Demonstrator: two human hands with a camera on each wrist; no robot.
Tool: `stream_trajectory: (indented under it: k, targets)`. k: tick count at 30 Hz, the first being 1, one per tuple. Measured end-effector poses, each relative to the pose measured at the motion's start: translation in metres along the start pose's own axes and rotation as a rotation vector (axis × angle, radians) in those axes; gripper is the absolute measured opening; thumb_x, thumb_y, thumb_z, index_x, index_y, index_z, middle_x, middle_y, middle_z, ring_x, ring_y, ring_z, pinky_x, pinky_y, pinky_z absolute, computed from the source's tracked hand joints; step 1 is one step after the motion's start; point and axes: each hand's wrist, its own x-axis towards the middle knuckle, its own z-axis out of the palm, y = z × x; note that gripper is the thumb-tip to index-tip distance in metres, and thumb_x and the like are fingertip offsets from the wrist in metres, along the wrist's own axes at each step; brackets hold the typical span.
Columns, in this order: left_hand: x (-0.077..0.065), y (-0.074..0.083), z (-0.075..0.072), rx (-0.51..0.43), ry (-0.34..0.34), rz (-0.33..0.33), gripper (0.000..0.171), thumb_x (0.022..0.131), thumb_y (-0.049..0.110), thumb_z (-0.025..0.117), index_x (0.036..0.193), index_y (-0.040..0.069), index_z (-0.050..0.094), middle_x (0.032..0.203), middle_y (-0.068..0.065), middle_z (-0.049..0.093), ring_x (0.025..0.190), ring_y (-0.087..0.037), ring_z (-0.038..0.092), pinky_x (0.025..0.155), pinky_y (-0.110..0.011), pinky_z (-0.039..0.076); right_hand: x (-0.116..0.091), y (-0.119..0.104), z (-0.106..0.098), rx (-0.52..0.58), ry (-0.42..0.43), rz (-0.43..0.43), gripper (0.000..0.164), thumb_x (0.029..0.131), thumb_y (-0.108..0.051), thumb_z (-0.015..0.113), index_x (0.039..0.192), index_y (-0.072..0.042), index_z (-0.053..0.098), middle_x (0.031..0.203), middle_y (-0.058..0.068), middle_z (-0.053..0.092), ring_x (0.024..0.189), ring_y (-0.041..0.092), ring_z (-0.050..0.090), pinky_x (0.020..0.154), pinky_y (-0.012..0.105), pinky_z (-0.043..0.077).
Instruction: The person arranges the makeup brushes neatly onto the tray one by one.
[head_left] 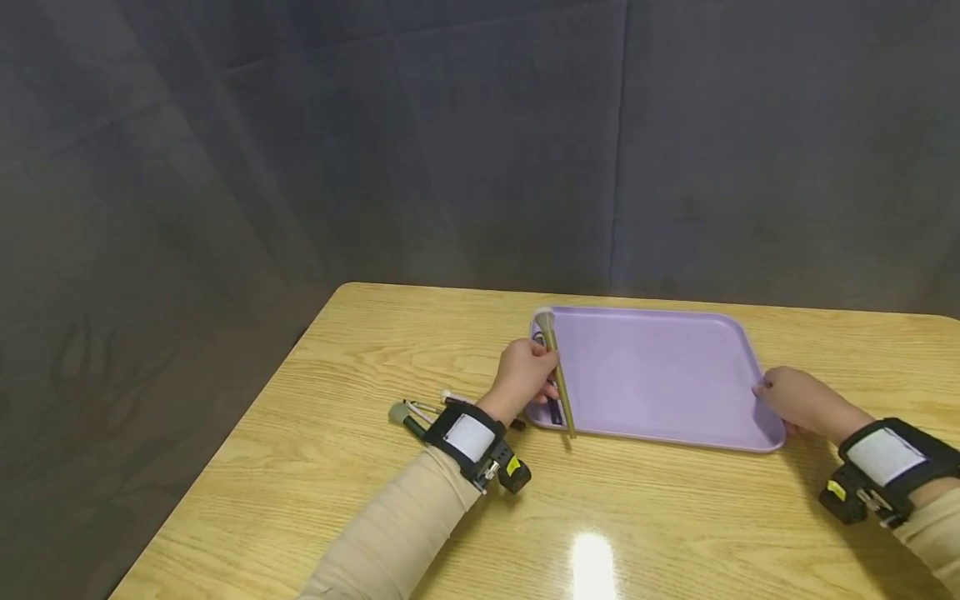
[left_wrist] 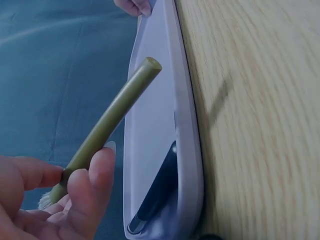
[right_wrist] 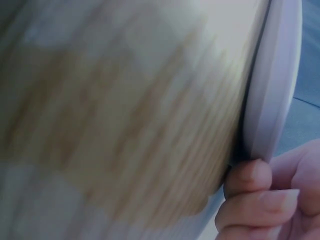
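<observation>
Left hand [head_left: 525, 371] pinches olive-green, round-handled brush [head_left: 564, 400] with pale bristles over left end of lavender, round-cornered tray [head_left: 652, 375], perhaps lightly for control. Right hand [head_left: 806, 400] grips tray's right end, presumably steadying it.

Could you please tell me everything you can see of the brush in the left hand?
The brush has a round, smooth-looking, olive-green handle with a flat end, its material unclear, and a head of pale bristles. The left hand pinches the handle, thumb against fingers, holding it at a slant above the left end of the purple tray. In the head view, its bristles point toward the far rim.
</observation>
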Motion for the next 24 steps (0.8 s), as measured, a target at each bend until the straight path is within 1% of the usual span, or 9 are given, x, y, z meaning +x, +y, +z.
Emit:
stream_trajectory:
  k: [2, 6, 9, 13, 15, 20, 24]
  targets:
    - [0.002, 0.001, 0.003, 0.016, 0.001, -0.004, 0.015, 0.090, 0.012, 0.053, 0.083, -0.001, 0.055, 0.063, -0.011, 0.058, 0.041, -0.011, 0.052, 0.036, -0.019, 0.042, 0.001, 0.000, 0.000, 0.012, 0.002, 0.001, 0.028, 0.095, -0.012, 0.034, 0.093, 0.014, 0.044, 0.059, 0.005, 0.043, 0.048, 0.016, 0.045, 0.046, 0.030, 0.040]
    - [0.005, 0.003, 0.005, 0.058, 0.015, 0.001, 0.016, 0.089, 0.012, 0.055, 0.078, 0.001, 0.053, 0.056, -0.007, 0.052, 0.040, -0.011, 0.052, 0.035, -0.020, 0.041, 0.003, -0.001, 0.000, 0.019, 0.006, -0.006, 0.028, 0.095, -0.012, 0.035, 0.094, 0.014, 0.045, 0.058, 0.005, 0.043, 0.047, 0.016, 0.045, 0.046, 0.030, 0.039]
    - [0.008, 0.003, 0.007, 0.085, 0.028, 0.023, 0.016, 0.088, 0.012, 0.056, 0.077, 0.001, 0.053, 0.053, -0.004, 0.049, 0.039, -0.012, 0.051, 0.034, -0.019, 0.040, 0.004, -0.002, 0.000, 0.018, 0.005, -0.005, 0.029, 0.095, -0.012, 0.035, 0.095, 0.015, 0.045, 0.058, 0.005, 0.044, 0.048, 0.016, 0.045, 0.046, 0.030, 0.039]
    - [0.011, 0.002, 0.010, 0.101, 0.040, 0.043, 0.016, 0.087, 0.011, 0.057, 0.076, 0.001, 0.053, 0.050, -0.002, 0.048, 0.037, -0.011, 0.049, 0.033, -0.019, 0.039, 0.003, -0.003, 0.000, 0.012, 0.008, -0.009, 0.028, 0.094, -0.012, 0.035, 0.094, 0.015, 0.045, 0.058, 0.005, 0.043, 0.047, 0.016, 0.045, 0.046, 0.030, 0.039]
    - [0.012, 0.002, 0.012, 0.112, 0.039, 0.039, 0.018, 0.088, 0.011, 0.057, 0.073, 0.002, 0.053, 0.048, -0.002, 0.048, 0.036, -0.010, 0.048, 0.033, -0.019, 0.038, 0.003, -0.003, -0.001, 0.005, 0.010, -0.017, 0.028, 0.094, -0.012, 0.035, 0.092, 0.014, 0.045, 0.057, 0.005, 0.044, 0.047, 0.015, 0.044, 0.045, 0.030, 0.039]
    - [0.014, 0.005, 0.017, 0.156, 0.018, 0.018, 0.026, 0.088, 0.011, 0.057, 0.063, 0.004, 0.051, 0.044, -0.005, 0.049, 0.035, -0.013, 0.047, 0.031, -0.019, 0.034, 0.003, -0.003, -0.001, -0.016, 0.016, -0.020, 0.027, 0.094, -0.012, 0.035, 0.089, 0.012, 0.046, 0.056, 0.004, 0.044, 0.047, 0.015, 0.044, 0.045, 0.029, 0.039]
    - [0.015, 0.006, 0.020, 0.225, 0.005, 0.026, 0.031, 0.087, 0.012, 0.058, 0.058, 0.005, 0.051, 0.045, -0.010, 0.054, 0.032, -0.013, 0.045, 0.030, -0.019, 0.032, 0.004, -0.002, 0.000, -0.021, 0.022, -0.012, 0.027, 0.095, -0.012, 0.034, 0.090, 0.012, 0.046, 0.057, 0.005, 0.044, 0.047, 0.015, 0.044, 0.045, 0.029, 0.039]
